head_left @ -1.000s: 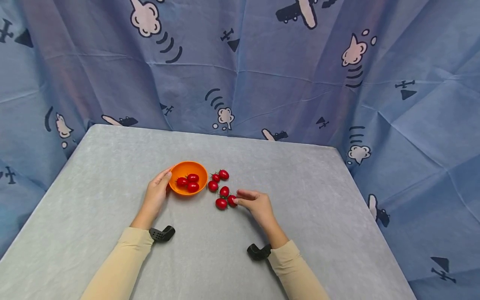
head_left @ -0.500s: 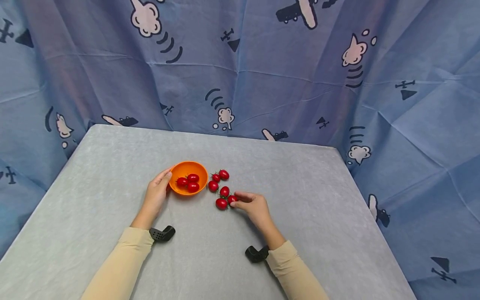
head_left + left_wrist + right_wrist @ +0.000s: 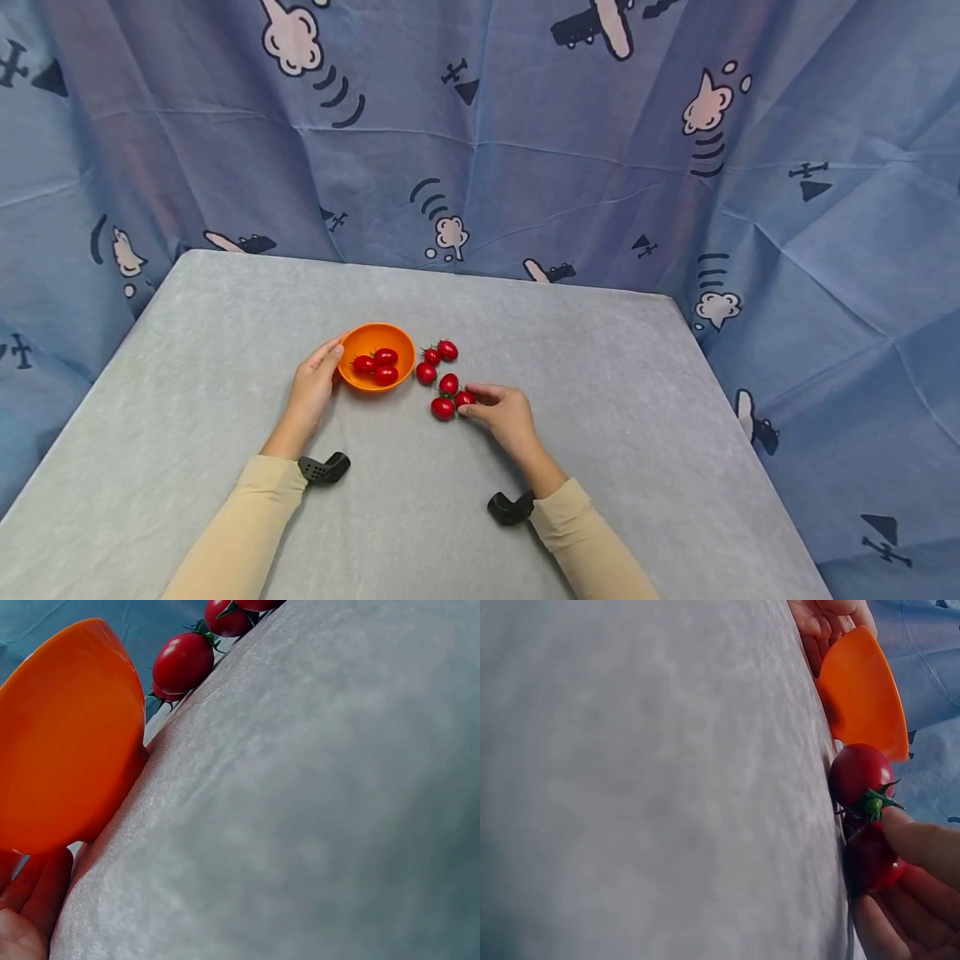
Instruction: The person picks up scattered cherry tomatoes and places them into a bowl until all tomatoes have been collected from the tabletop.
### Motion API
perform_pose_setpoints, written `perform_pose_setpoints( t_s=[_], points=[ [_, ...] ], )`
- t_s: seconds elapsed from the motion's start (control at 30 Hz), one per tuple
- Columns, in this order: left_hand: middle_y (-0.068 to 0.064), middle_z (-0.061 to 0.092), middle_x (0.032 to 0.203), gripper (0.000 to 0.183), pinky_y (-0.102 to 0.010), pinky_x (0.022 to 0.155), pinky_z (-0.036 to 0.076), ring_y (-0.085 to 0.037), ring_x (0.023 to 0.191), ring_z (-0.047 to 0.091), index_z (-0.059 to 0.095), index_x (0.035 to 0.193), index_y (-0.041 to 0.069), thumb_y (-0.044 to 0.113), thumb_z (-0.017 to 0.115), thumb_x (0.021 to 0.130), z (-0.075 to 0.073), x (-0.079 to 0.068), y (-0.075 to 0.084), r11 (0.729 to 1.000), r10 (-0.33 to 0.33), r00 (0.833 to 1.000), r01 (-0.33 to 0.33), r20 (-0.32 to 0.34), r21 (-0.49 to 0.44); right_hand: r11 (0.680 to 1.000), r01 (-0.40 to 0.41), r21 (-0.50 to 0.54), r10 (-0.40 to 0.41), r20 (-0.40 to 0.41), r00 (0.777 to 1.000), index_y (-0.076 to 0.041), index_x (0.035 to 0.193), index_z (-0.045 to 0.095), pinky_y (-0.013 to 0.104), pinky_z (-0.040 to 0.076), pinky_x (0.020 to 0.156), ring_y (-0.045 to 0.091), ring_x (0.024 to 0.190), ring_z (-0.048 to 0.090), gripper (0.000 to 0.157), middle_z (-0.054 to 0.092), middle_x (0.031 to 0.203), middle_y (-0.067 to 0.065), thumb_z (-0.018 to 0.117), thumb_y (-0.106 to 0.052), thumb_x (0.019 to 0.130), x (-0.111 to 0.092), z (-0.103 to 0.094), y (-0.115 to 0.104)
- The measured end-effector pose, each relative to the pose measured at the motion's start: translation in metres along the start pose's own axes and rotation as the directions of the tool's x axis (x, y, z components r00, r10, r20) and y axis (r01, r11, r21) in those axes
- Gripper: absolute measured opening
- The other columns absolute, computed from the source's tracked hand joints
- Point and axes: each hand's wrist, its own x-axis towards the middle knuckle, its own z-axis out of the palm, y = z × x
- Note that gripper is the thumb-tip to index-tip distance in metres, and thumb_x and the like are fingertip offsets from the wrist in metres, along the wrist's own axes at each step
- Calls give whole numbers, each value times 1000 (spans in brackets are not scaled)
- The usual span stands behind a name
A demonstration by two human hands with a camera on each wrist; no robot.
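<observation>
Left of centre, the left hand [image 3: 311, 390] grips the bowl [image 3: 364, 339]. Just below centre, the right hand [image 3: 512, 419] pinches a tomato [image 3: 465, 400] on the desk [image 3: 401, 521], thumb and fingers [image 3: 880, 930] clamped on it: apparently a pick-up, next calling for a lift.

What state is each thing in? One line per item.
Orange bowl: upright on the table, held at its side.
Bowl tomatoes: three, whole, lying together inside.
Loose tomatoes: five, whole, on the table.
Gripped tomato: whole, pinched; lifted or not, can't tell.
Left hand: holds the bowl.
Right hand: pinches one tomato.
Wrist cameras: worn, one per wrist.
Curtain: hanging, creased.
</observation>
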Motion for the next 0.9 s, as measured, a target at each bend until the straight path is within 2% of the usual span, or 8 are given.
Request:
perform_pose_setpoints(
  t_s=[0.3,0.53,0.63,0.8,0.9],
  points=[
    [-8,40,159,51,-35,123,30,-18,148,34,42,151,6,32,42,107,-1,0,-1,1000,3,1000,-3,-6,-6,999,23,-27,-23,-9,1000,-4,110,77,38,57,92,25,113,67,33,75,111,13,83,-13,79,0,3,0],
    [-7,39,159,51,-35,123,30,-17,149,34,41,151,7,33,42,107,-1,0,0,1000,-5,1000,5,3,9,999,-2,-32,1,-21,1000,-5,108,78,38,56,92,25,115,65,31,76,111,12,84,-15,78,1,1,-2],
    [-7,39,159,52,-35,123,30,-17,149,33,41,151,7,34,42,107,-1,1,0,1000,-7,1000,7,4,12,999,-25,-33,24,-28,999,-7,107,78,35,56,89,22,113,65,31,76,111,10,84,-16,79,1,-1,-4],
    [-7,39,159,52,-35,123,30,-17,149,33,41,151,7,33,42,107,-1,1,0,1000,-8,1000,8,0,6,998,-60,-5,59,-29,998,-8,107,79,22,55,73,15,97,66,30,76,109,10,84,-16,78,1,-4,-8],
    [-8,39,159,51,-35,123,30,-18,149,34,41,151,6,32,42,107,-1,1,0,1000,-7,1000,7,-4,5,999,-46,-17,46,-34,998,-9,107,78,24,55,77,16,102,66,30,76,110,10,84,-17,79,0,-6,-12]
  ],
)
